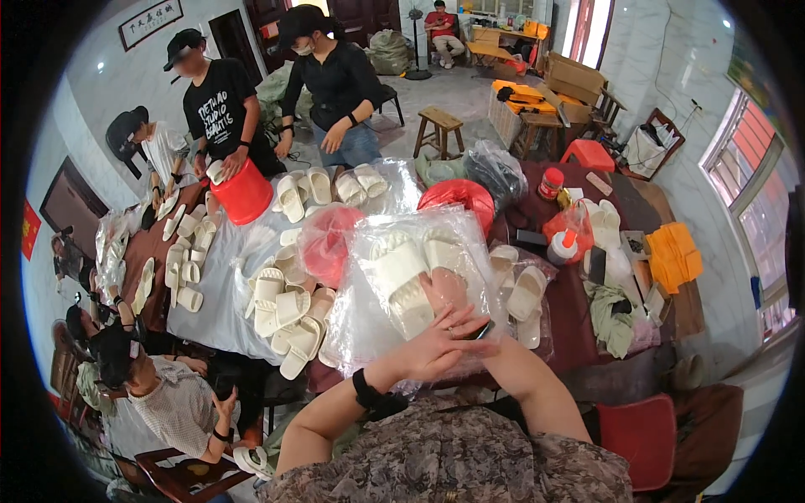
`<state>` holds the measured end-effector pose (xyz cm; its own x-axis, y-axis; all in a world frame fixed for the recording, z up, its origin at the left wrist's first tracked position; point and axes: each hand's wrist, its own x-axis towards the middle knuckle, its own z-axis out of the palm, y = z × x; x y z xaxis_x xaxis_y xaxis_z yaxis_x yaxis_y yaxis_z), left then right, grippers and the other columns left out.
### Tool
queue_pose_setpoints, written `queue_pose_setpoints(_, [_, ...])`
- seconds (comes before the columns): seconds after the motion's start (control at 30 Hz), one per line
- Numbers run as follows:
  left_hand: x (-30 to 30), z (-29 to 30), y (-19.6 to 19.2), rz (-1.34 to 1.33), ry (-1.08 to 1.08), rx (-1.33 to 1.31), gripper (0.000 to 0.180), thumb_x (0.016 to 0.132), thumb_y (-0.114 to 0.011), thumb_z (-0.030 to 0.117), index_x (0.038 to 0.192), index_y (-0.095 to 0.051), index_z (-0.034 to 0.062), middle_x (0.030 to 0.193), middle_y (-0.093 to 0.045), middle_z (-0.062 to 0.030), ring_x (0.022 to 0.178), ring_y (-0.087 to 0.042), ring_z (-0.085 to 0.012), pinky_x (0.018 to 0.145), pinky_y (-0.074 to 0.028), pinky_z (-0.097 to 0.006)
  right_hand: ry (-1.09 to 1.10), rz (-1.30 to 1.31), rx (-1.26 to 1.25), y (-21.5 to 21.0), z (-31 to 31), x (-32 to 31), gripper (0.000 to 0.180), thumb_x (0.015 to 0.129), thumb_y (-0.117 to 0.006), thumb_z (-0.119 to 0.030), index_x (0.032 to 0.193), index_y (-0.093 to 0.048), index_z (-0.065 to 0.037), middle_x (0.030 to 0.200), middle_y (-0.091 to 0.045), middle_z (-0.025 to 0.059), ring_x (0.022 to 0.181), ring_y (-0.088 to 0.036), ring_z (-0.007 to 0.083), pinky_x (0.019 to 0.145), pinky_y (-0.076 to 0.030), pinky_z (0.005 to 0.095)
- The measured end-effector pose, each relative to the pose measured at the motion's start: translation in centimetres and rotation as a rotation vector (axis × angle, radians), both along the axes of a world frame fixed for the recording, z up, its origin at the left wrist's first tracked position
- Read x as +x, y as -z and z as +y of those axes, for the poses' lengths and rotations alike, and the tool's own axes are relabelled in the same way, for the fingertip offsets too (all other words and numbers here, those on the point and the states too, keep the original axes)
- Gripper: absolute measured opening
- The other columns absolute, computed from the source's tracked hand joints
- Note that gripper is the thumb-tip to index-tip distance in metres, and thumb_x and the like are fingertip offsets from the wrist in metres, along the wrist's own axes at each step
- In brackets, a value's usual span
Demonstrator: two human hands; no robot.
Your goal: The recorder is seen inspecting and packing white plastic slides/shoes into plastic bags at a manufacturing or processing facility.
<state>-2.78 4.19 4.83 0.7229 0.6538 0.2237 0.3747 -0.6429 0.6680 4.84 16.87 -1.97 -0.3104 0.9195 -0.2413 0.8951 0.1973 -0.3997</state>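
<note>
A clear bag (478,277) is lying on the bench (570,327) with cream slippers (398,272) showing through it; the right hand (447,289) is resting at these, its fingers' grip not discernible, while the left hand (436,339) is lying across the right wrist, fingers spread and released. Left of the clear bag, loose slippers (293,310) are piling up, and a red bucket (241,193) is standing farther off, contents unclear. Beyond the clear bag, a wooden stool (438,126) is standing on the floor (482,109).

The left hand (443,337) partly hides the right arm (527,381).
</note>
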Motion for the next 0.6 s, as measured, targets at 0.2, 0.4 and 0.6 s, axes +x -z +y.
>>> queue_pose_setpoints(0.2, [-1.1, 1.8, 0.8, -0.132, -0.100, 0.038, 0.054, 0.092, -0.047, 0.034, 0.140, -0.053, 0.0130, 0.156, -0.032, -0.0159, 0.148, -0.016, -0.0391, 0.120, -0.012, -0.051, 0.050, 0.478, 0.461, 4.7, 1.7, 2.4, 0.050, 0.092, -0.059, -0.044, 0.109, -0.066, 0.003, 0.111, -0.062, 0.0284, 0.103, -0.061, 0.0407, 0.088, -0.049, 0.0463])
queue_pose_setpoints(0.4, [-5.3, -1.0, 5.7, -0.120, -0.877, 0.125, 0.061, 0.086, -0.068, 0.033, 0.139, -0.050, 0.0095, 0.153, -0.029, -0.0251, 0.141, -0.026, -0.0449, 0.115, -0.023, -0.053, -0.508, 0.148, 0.619, 3.7, -4.5, 7.7, 0.059, 0.086, -0.067, -0.027, 0.135, -0.050, 0.002, 0.148, -0.035, 0.0251, 0.135, -0.035, 0.0440, 0.115, -0.027, 0.0478])
queue_pose_setpoints(0.6, [-6.8, -2.3, 9.8, 0.141, -1.012, -0.020, 0.090, 0.077, -0.077, 0.044, 0.147, -0.035, 0.0051, 0.149, -0.026, -0.0365, 0.137, -0.028, -0.0511, 0.111, -0.029, -0.054, -0.900, 0.215, -0.613, -10.9, -9.4, 10.5, 0.040, 0.091, -0.064, -0.021, 0.127, -0.058, -0.005, 0.112, -0.066, 0.0163, 0.103, -0.063, 0.0293, 0.093, -0.048, 0.0389])
